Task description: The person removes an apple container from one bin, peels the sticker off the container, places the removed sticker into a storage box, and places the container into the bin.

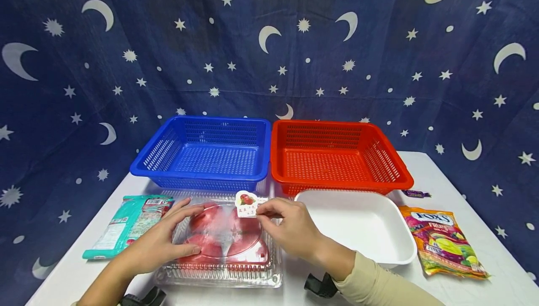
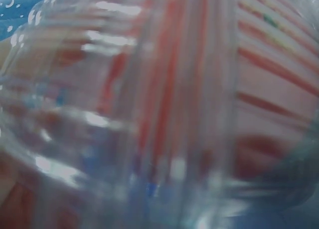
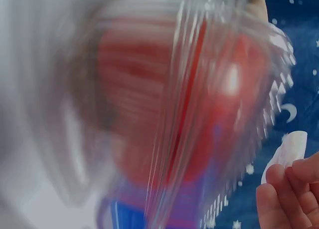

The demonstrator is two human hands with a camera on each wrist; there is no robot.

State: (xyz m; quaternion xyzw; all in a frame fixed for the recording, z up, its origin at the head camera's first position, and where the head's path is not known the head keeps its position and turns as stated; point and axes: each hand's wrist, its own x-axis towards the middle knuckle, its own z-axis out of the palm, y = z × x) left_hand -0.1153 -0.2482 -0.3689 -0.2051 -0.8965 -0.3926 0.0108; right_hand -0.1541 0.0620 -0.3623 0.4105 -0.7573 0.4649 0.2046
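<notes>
A clear plastic clamshell box point(image 1: 219, 276) lies closed on the white table, with several rounded red fruits point(image 1: 206, 224) that look like apples showing through its lid. My left hand point(image 1: 162, 238) rests on the box's left side, thumb and fingers spread over the lid. Between thumb and fingertips, my right hand point(image 1: 292, 231) pinches a small white paper label point(image 1: 246, 204) with a red fruit picture and writing on it. The label overlaps the far part of the lid in the head view. In the right wrist view, the label point(image 3: 286, 154) curls up from the fingers.
A blue basket point(image 1: 198, 177) and a red basket point(image 1: 341, 184) stand side by side at the back. Right of the box is a white tub point(image 1: 358, 222), then a Fox's candy bag point(image 1: 446, 245) and a purple wrapped candy point(image 1: 417, 194). A teal packet point(image 1: 126, 226) lies left.
</notes>
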